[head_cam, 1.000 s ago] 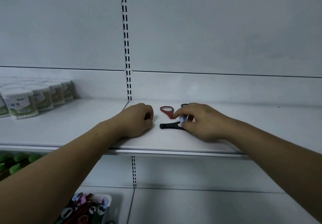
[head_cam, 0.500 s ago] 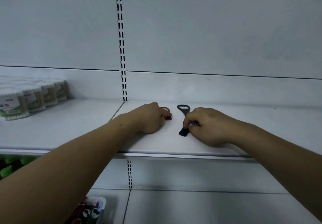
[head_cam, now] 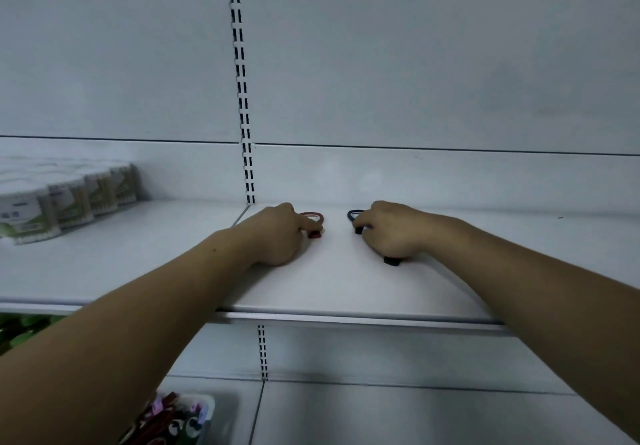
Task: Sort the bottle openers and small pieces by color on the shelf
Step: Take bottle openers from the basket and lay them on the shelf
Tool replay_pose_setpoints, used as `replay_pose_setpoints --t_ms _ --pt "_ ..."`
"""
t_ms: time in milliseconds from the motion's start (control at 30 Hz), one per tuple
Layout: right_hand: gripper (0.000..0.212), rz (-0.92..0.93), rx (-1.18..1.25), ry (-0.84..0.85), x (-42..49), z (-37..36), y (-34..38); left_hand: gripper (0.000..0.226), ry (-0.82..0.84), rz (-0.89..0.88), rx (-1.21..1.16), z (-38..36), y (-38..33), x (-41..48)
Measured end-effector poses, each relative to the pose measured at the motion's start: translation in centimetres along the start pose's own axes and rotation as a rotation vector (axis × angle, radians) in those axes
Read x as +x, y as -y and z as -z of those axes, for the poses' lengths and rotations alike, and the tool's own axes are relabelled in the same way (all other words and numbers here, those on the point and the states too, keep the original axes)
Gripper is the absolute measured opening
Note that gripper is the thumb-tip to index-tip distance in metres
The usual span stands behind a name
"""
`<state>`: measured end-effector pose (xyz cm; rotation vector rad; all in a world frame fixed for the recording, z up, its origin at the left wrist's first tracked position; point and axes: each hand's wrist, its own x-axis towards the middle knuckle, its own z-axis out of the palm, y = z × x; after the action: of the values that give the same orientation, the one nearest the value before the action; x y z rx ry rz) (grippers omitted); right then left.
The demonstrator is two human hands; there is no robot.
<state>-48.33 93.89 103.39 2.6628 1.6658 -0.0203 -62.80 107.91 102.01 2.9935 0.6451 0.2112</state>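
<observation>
Red left, black right: our left hand curls fingers on the red loop-headed plastic bottle opener; our right hand clutches the black loop-headed bottle opener, kept apart.

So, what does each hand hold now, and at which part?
The right hand grips the black bottle opener at mid-handle. The left hand lays fingers across the red bottle opener below its ring; whether they grip, I cannot tell.
</observation>
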Motion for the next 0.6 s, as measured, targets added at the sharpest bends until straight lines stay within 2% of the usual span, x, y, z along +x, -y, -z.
replay_pose_setpoints --t_ms 100,233,300,367,600 --pt "0.036 0.045 0.019 -0.043 0.3 -0.2 1.3 0.05 -0.015 0.033 -0.031 0.0 0.9 -0.2" --pt "0.029 -0.062 -0.063 -0.191 -2.0 -0.3 -0.3 0.05 -0.086 0.031 -0.089 -0.4 1.2 -1.1" --pt "0.022 -0.112 -0.127 -0.118 -3.3 -0.1 -1.3 0.052 -0.056 0.035 -0.084 -0.4 1.4 -1.4" --pt "0.022 -0.112 -0.094 -0.072 -3.8 0.0 -1.6 0.055 -0.011 0.052 -0.052 -0.1 1.4 -1.5" --pt "0.03 -0.013 0.093 -0.073 -0.3 0.1 -1.1 0.05 -0.015 0.074 0.02 0.2 0.7 -1.5"
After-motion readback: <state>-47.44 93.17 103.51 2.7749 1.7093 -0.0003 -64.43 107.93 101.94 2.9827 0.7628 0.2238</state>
